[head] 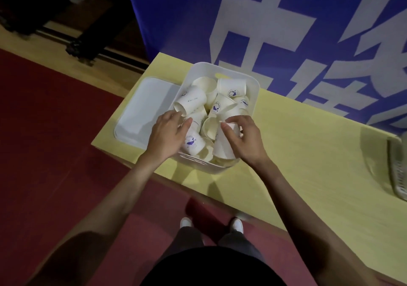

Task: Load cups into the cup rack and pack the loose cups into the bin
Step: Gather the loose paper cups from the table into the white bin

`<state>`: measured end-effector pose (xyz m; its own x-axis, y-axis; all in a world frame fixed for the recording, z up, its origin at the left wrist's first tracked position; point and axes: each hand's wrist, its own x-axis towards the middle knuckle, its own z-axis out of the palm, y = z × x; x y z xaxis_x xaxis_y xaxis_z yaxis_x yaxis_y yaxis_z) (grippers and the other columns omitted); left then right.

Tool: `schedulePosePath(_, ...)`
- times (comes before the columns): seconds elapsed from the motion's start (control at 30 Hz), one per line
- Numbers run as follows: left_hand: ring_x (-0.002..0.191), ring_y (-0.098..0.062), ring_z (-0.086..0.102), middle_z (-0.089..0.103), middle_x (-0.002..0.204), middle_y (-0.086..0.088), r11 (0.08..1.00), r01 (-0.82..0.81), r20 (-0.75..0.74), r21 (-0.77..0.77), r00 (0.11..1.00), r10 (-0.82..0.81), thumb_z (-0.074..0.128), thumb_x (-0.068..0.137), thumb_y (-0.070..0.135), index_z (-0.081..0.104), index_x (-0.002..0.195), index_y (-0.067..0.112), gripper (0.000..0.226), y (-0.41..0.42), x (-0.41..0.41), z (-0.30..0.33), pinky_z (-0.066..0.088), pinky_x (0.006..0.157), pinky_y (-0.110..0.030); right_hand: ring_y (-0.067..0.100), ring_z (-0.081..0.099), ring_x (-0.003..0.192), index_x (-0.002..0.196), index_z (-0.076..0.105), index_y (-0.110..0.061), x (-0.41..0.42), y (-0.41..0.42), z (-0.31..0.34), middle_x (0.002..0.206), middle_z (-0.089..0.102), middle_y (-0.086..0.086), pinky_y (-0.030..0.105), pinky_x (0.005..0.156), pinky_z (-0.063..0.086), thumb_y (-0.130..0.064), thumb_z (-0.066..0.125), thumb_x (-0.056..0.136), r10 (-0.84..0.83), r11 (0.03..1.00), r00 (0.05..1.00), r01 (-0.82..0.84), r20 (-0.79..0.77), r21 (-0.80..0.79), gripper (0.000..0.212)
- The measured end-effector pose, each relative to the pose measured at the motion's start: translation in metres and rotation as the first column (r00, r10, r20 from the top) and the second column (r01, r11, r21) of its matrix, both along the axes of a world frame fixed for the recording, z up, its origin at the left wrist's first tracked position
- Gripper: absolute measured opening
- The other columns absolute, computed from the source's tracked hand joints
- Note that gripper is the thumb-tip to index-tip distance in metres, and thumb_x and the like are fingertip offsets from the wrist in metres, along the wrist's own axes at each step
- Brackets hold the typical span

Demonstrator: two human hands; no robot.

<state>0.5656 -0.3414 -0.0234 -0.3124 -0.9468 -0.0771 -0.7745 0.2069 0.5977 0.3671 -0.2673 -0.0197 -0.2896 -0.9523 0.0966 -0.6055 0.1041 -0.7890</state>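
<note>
A white plastic bin (253, 87) stands on the yellow table (297, 153), filled with several loose white paper cups (231, 87) bearing a blue logo. My left hand (169, 133) reaches into the bin's near left side, fingers curled over a cup (193, 142) lying on its side. My right hand (244, 135) is at the near right side, fingers wrapped around an upturned cup (223, 146). A metal wire cup rack (398, 171) shows only partly at the right edge.
The bin's white lid (143, 111) lies flat on the table just left of the bin. A blue banner with white characters (286, 32) hangs behind the table. Red carpet (55, 142) covers the floor to the left; my shoes (236, 225) show below.
</note>
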Motion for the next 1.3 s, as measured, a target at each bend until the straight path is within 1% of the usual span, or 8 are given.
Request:
schedulePosePath(0.1, 0.122, -0.029, 0.045, 0.052, 0.132, -0.012, 0.999, -0.022, -0.081, -0.047, 0.997, 0.018, 0.043, 0.098, 0.035, 0.053, 0.128, 0.009, 0.040, -0.003, 0.007, 0.001, 0.036, 0.100, -0.038, 0.021, 0.052, 0.107, 0.105, 0.063, -0.014, 0.007, -0.004, -0.004, 0.112, 0.057, 0.007, 0.039, 0.096, 0.041, -0.041, 0.053, 0.087, -0.047, 0.999, 0.994, 0.045, -0.098, -0.018, 0.034)
schedulePosePath(0.3, 0.115, -0.023, 0.052, 0.058, 0.121, -0.006, 0.997, -0.026, -0.202, -0.073, 0.979, 0.011, 0.044, 0.095, 0.035, 0.058, 0.118, 0.014, 0.035, -0.006, 0.024, -0.009, 0.041, 0.096, -0.037, 0.022, 0.052, 0.105, 0.103, 0.064, -0.008, 0.016, 0.002, -0.005, 0.110, 0.057, 0.010, 0.032, 0.093, 0.041, -0.028, 0.051, 0.088, -0.135, 0.989, 0.990, 0.133, -0.031, -0.058, 0.028)
schedulePosePath(0.43, 0.113, -0.022, 0.054, 0.058, 0.120, -0.005, 0.993, -0.094, -0.253, -0.070, 0.965, 0.073, 0.046, 0.094, 0.032, 0.058, 0.118, 0.014, 0.032, -0.004, 0.032, -0.018, 0.043, 0.096, -0.038, 0.022, 0.048, 0.113, 0.105, 0.063, -0.008, 0.022, 0.001, -0.005, 0.116, 0.055, 0.013, 0.042, 0.099, 0.040, -0.020, 0.054, 0.087, -0.161, 0.978, 0.985, 0.151, -0.055, -0.147, 0.023)
schedulePosePath(0.63, 0.101, -0.018, 0.055, 0.060, 0.112, -0.007, 0.925, -0.337, -0.352, -0.178, 0.899, 0.260, 0.045, 0.095, 0.020, 0.057, 0.114, 0.006, 0.026, -0.012, 0.048, -0.028, 0.042, 0.087, -0.031, 0.024, 0.049, 0.108, 0.103, 0.063, -0.003, 0.033, -0.010, 0.013, 0.113, 0.056, 0.016, 0.002, 0.091, 0.027, -0.005, 0.055, 0.084, -0.015, 0.962, 0.997, -0.007, -0.077, -0.275, 0.020)
schedulePosePath(0.77, 0.098, -0.031, 0.060, 0.060, 0.111, -0.017, 0.870, -0.488, -0.136, -0.075, 0.869, 0.476, 0.054, 0.086, 0.004, 0.061, 0.108, 0.003, 0.023, -0.038, 0.077, -0.071, 0.046, 0.084, -0.038, 0.023, 0.048, 0.110, 0.104, 0.062, -0.009, 0.039, -0.015, 0.010, 0.114, 0.056, 0.010, 0.023, 0.095, 0.035, -0.019, 0.048, 0.085, 0.074, 0.974, 0.993, -0.092, -0.091, -0.207, 0.025)
schedulePosePath(0.9, 0.096, -0.038, 0.059, 0.064, 0.103, -0.020, 0.983, -0.180, 0.225, 0.044, 0.960, 0.166, 0.063, 0.081, 0.011, 0.069, 0.096, 0.006, 0.017, -0.052, 0.095, -0.109, 0.050, 0.082, -0.042, 0.023, 0.048, 0.110, 0.103, 0.062, -0.009, 0.046, -0.016, 0.002, 0.114, 0.057, 0.010, 0.026, 0.097, 0.034, -0.021, 0.046, 0.084, 0.056, 0.981, 0.992, -0.075, -0.110, -0.180, 0.027)
schedulePosePath(1.03, 0.094, -0.033, 0.059, 0.064, 0.098, -0.014, 0.974, 0.175, 0.420, 0.145, 0.880, -0.221, 0.077, 0.071, 0.040, 0.070, 0.096, 0.011, 0.039, -0.051, 0.101, -0.126, 0.050, 0.081, -0.040, 0.023, 0.049, 0.108, 0.103, 0.062, -0.008, 0.058, -0.015, 0.000, 0.111, 0.058, 0.010, 0.028, 0.094, 0.035, -0.019, 0.047, 0.083, -0.022, 0.984, 0.992, 0.000, -0.122, -0.180, 0.027)
schedulePosePath(1.3, 0.103, -0.031, 0.056, 0.060, 0.108, -0.009, 0.917, 0.380, 0.445, 0.117, 0.806, -0.391, 0.071, 0.079, 0.021, 0.063, 0.114, 0.015, 0.037, -0.060, 0.115, -0.146, 0.043, 0.086, -0.039, 0.024, 0.050, 0.105, 0.105, 0.060, -0.010, 0.087, -0.008, -0.001, 0.112, 0.057, 0.008, 0.030, 0.092, 0.038, -0.016, 0.048, 0.083, -0.114, 0.982, 0.984, 0.091, -0.137, -0.166, 0.025)
